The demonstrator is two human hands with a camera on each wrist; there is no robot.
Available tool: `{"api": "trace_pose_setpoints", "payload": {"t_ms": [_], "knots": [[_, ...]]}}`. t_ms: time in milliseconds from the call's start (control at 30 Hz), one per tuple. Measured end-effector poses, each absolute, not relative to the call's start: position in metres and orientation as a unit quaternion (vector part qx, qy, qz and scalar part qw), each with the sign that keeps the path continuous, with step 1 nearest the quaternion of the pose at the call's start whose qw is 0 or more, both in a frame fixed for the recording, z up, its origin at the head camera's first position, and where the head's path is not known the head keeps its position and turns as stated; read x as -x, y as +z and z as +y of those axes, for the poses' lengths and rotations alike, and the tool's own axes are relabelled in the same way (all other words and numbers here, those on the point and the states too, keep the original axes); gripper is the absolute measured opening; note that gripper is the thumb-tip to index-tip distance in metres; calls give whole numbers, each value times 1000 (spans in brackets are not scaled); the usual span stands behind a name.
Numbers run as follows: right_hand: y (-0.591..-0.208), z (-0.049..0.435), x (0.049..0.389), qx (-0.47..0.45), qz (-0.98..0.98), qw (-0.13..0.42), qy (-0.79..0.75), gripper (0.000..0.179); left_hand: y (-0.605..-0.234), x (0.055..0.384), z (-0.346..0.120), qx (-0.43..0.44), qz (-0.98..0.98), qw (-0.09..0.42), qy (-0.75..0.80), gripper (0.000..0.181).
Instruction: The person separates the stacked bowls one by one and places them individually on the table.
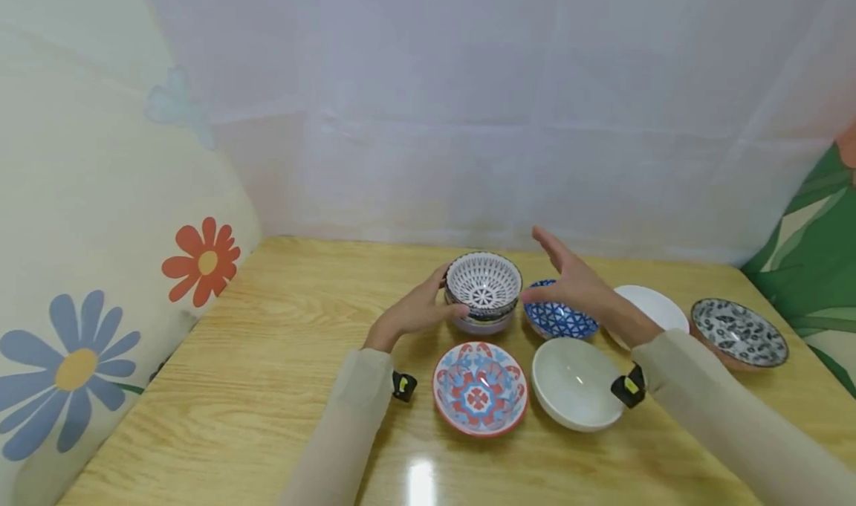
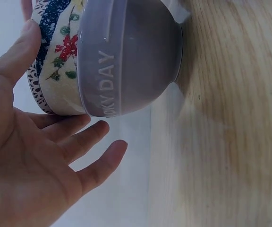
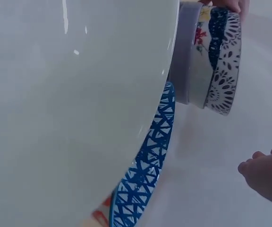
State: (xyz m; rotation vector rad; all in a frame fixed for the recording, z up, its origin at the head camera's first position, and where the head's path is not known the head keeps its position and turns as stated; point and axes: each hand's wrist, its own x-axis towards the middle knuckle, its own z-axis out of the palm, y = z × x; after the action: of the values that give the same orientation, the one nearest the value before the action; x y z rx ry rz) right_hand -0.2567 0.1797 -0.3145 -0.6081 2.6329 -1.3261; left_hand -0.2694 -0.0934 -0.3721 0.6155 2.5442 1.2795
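A bowl with black-and-white patterning [image 1: 483, 279] tops a nested stack. Below it sit a floral bowl [image 2: 67, 61] and a lavender bowl [image 2: 140, 61] with raised lettering, standing on the table. My left hand [image 1: 421, 307] holds the stack's upper part from the left, thumb on the near side and fingers around the far side; its lower fingers spread free in the left wrist view. My right hand [image 1: 571, 287] holds nothing, thumb and fingers spread apart, just right of the stack. It overlaps a blue-and-white bowl [image 1: 551, 316] in the head view.
In front stand a red-and-blue patterned bowl [image 1: 480, 389] and a pale celadon bowl [image 1: 576, 387], the latter under my right forearm. Farther right are a white dish [image 1: 652, 309] and a grey leaf-patterned bowl [image 1: 738, 331]. A white cloth backdrop [image 1: 414, 157] rises behind the wooden table [image 1: 267, 387].
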Motion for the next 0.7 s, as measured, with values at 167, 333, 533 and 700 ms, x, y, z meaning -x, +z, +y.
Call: {"api": "trace_pose_setpoints", "payload": {"t_ms": [167, 333, 533, 700], "knots": [[-331, 166, 271, 197, 873, 71, -440, 106, -372, 269, -94, -211, 864, 115, 443, 89], [-348, 157, 274, 184, 870, 85, -450, 110, -371, 268, -93, -213, 864, 119, 440, 90], [-362, 151, 280, 193, 844, 93, -492, 116, -370, 268, -95, -212, 867, 116, 436, 89], [-373, 148, 282, 221, 829, 87, -506, 127, -372, 270, -96, -213, 867, 118, 435, 89]]}}
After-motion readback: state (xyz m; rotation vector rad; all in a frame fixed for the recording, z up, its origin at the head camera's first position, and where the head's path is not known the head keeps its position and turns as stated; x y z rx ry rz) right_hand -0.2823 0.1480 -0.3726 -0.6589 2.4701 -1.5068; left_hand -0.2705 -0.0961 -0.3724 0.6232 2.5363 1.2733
